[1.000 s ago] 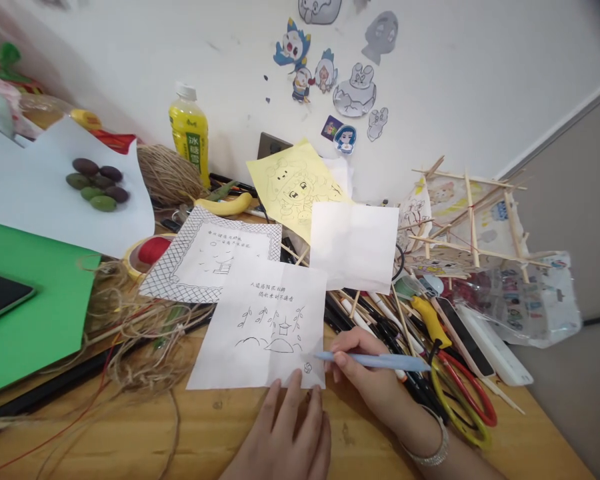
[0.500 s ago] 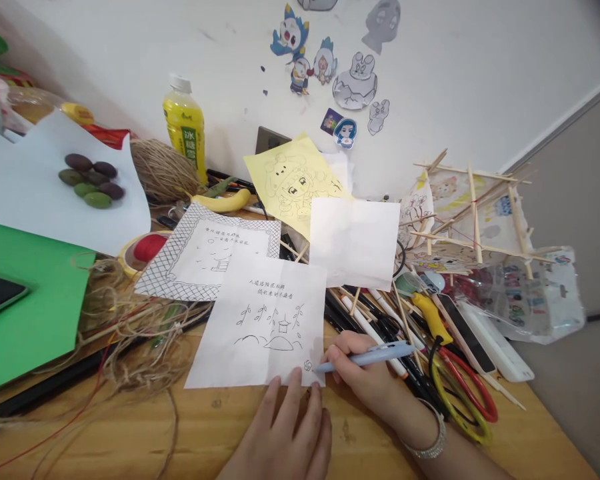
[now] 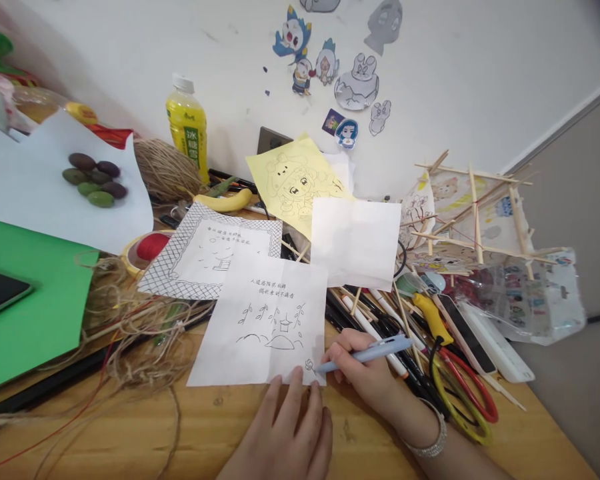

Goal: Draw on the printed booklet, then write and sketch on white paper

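Note:
A white sheet with a small ink drawing and two lines of writing lies on the wooden table. My left hand rests flat on the table, fingertips pressing the sheet's bottom edge. My right hand grips a light blue pen, whose tip touches the sheet's lower right corner beside a tiny drawn flower. A beaded bracelet sits on my right wrist.
Pens and sticks lie in a heap right of the sheet, with red and yellow rings. Raffia, green card, more drawings, a blank sheet, a yellow bottle and a stick frame crowd the table.
My right hand tilted the pen from level to pointing down-left and brought its tip onto the sheet's corner. My left hand kept its place.

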